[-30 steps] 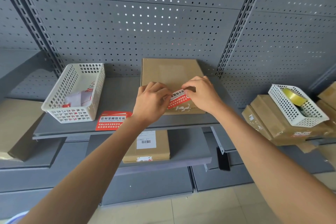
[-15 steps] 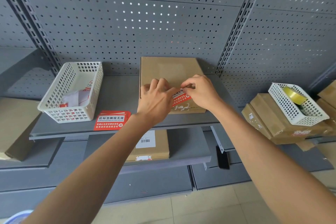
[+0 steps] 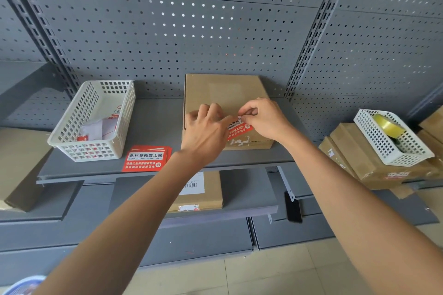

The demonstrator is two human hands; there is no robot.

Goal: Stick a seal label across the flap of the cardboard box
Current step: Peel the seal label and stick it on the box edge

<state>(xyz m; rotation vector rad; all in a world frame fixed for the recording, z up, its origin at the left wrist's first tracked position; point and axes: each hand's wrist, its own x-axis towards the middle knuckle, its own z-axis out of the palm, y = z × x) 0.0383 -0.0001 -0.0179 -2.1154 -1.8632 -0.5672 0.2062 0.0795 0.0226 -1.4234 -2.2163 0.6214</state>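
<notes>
Label (image 3: 239,127), red with white words, lies tilted over the front top edge of the box (image 3: 225,93). The box sits on the shelf (image 3: 153,122), near the middle, with its front close to the shelf's front edge. The right hand (image 3: 266,118) pinches the label's top end between thumb and first finger, with the other fingers curled. The left hand (image 3: 206,133) is just left of the label, over the box's front left corner. Its fingers (image 3: 213,110) are bent down toward the box top. Whether they hold the label's other end cannot be told, since the hand hides it.

A stack of red labels (image 3: 145,158) lies flat at the shelf's front edge, left of the box. A white basket (image 3: 96,122) with papers stands at the shelf's left end. On a lower shelf (image 3: 247,194), a second box (image 3: 206,194) with a white barcode sticker lies under the left arm. Far right, another white basket (image 3: 390,139) holds a yellow tape roll (image 3: 387,124) and rests on a pile of brown boxes (image 3: 359,160). A gray wall with holes (image 3: 191,31) rises behind it all.
</notes>
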